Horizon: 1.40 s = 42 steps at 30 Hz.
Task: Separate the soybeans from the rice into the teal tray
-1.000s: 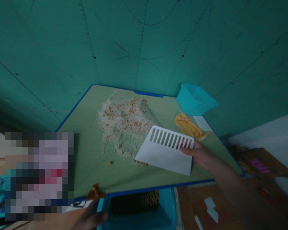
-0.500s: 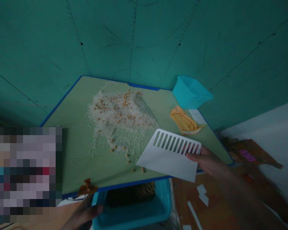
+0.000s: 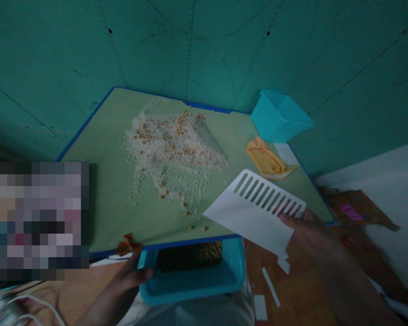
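Observation:
My right hand [image 3: 308, 228] grips a white slotted plastic scraper [image 3: 255, 210] by its right edge, lifted and tilted over the near right corner of a green board with a blue rim [image 3: 102, 199]. A heap of white grains mixed with yellow beans [image 3: 175, 147] is spread on the board's far middle; a few loose beans [image 3: 197, 227] lie near the front rim. My left hand [image 3: 131, 278] holds the left edge of a teal tub [image 3: 204, 280] below the board's front edge, and beans [image 3: 190, 256] fill that tub.
A second teal tub [image 3: 280, 117] stands at the board's far right corner, with a crumpled yellow cloth [image 3: 268, 158] in front of it. A small brown scrap [image 3: 129, 245] sits at the front rim. A teal cutting mat [image 3: 204, 50] lies beyond. A blurred patch covers the left.
My right hand has drawn the scraper toward me and to the right, off the grain heap to the board's near right corner. The view has shifted, showing more of the lower tub.

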Tool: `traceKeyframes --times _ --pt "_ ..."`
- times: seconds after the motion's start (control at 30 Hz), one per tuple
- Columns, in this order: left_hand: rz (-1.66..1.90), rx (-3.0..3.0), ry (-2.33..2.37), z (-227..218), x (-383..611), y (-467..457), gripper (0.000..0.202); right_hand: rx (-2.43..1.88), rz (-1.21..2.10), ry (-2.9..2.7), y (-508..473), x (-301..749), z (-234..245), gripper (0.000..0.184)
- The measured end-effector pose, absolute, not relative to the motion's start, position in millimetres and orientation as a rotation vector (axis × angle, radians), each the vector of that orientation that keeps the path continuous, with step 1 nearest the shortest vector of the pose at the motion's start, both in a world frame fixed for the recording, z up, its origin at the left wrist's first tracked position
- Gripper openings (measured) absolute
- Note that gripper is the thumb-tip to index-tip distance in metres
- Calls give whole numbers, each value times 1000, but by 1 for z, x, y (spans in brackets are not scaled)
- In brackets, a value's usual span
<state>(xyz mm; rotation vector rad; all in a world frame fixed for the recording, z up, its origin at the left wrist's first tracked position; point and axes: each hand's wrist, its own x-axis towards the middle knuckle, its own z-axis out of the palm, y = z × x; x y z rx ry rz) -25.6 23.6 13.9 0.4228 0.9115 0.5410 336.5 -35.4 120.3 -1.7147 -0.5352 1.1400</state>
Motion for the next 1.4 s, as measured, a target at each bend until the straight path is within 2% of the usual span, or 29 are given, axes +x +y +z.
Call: traceKeyframes --times 0.47,0.63,0.93,1.13,1.27,1.4 --pt "527 452 884 16 -26 23 33 -1844 1075 -580 -36 351 130 25" --pt "548 442 879 18 -24 25 26 -1865 1070 -585 -47 336 126 27" --pt "551 454 872 18 -26 24 23 -1807 1090 -608 -42 328 117 29" --pt "570 447 886 15 -30 23 23 -1773 1153 -776 -27 325 116 24" --pt "567 419 926 7 -37 24 33 -1769 1236 -819 -25 318 119 29" --pt "588 404 947 6 -40 25 38 -1718 1112 -684 -15 315 123 33"
